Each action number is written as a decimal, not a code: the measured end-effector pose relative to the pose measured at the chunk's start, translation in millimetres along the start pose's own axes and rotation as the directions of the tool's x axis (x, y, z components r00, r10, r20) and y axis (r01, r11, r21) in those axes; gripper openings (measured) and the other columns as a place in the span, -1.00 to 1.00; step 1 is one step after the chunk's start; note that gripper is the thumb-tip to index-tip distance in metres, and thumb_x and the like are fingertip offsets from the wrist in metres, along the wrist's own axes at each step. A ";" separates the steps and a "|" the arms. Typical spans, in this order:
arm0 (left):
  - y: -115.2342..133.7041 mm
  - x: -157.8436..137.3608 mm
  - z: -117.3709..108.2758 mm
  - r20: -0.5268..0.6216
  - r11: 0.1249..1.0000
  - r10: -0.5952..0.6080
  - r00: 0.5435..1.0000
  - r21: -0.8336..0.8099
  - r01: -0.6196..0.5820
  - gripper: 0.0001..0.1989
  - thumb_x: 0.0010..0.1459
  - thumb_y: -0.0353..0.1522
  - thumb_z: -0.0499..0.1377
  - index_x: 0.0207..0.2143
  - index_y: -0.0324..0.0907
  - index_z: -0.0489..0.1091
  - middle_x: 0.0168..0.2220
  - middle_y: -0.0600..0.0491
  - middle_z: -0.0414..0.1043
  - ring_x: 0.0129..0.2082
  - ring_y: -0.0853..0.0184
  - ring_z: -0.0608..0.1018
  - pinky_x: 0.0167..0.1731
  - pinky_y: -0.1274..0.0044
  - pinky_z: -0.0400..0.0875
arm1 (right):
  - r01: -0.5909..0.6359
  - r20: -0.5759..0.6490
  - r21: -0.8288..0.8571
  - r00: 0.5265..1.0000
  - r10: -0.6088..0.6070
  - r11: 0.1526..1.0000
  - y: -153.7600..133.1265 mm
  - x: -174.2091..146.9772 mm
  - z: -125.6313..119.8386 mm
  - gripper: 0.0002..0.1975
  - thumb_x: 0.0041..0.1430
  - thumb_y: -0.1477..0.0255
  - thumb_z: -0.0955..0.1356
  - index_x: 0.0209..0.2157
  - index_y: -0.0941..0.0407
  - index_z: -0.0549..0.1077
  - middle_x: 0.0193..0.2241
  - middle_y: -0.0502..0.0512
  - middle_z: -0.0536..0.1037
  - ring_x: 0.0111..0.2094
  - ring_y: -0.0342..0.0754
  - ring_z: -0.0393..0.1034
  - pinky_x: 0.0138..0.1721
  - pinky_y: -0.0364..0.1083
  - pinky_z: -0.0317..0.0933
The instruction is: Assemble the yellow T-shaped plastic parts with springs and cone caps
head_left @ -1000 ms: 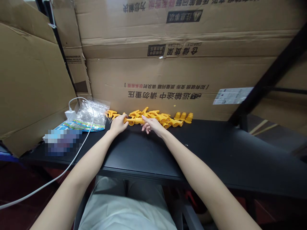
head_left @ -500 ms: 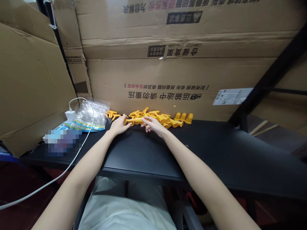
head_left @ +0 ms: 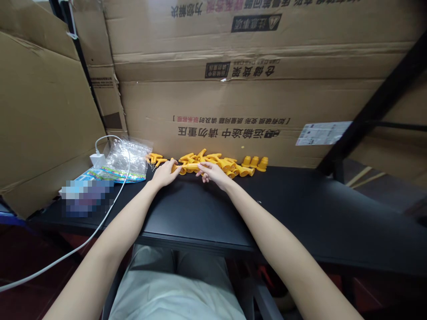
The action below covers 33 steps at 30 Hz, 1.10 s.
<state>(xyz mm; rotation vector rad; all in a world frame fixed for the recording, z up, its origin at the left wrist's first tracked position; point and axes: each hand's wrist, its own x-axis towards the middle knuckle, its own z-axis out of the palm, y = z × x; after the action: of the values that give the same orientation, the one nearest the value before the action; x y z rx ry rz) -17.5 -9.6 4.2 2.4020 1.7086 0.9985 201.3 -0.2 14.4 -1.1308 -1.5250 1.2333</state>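
My left hand is closed around a yellow T-shaped corkscrew handle, thumb pressed toward its inner side. My right hand pinches a yellow tubular sleeve, held level and pointing at the handle. Between the two hands the handle and sleeve lie in line; how far one sits in the other is too small to make out. Behind and beside my right hand lies a pile of yellow handles and flared sleeves. Left of my left hand, several yellow T-handled corkscrews with bare metal spirals lie loose.
Several yellow flared sleeves stand upright right of the pile. A clear plastic bag, a colourful packet and a white charger with its cable lie on the left. Cardboard walls the back of the black table.
My left thumb has moved up closer to the handle. My right hand stays nearly in place with the sleeve, and the pile has not moved.
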 end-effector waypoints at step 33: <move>0.3 0.4 -1.3 0.012 0.974 0.078 0.997 0.213 -0.079 -0.58 0.21 -0.09 0.10 0.00 -0.17 0.28 -0.07 -0.09 0.43 -0.09 0.22 0.52 -0.13 0.47 0.38 | 0.000 -0.012 0.010 1.000 0.001 1.000 -2.3 -1.9 -0.5 -0.77 0.29 0.32 0.30 -0.37 0.19 0.38 -0.59 0.03 0.52 -0.73 -0.27 0.25 -0.71 -0.27 0.06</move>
<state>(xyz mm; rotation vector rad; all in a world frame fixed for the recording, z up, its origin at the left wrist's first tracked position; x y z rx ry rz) -17.9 -9.8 5.5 2.6183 1.8199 0.8579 201.9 -2.2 16.6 -1.1300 -1.5079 1.2315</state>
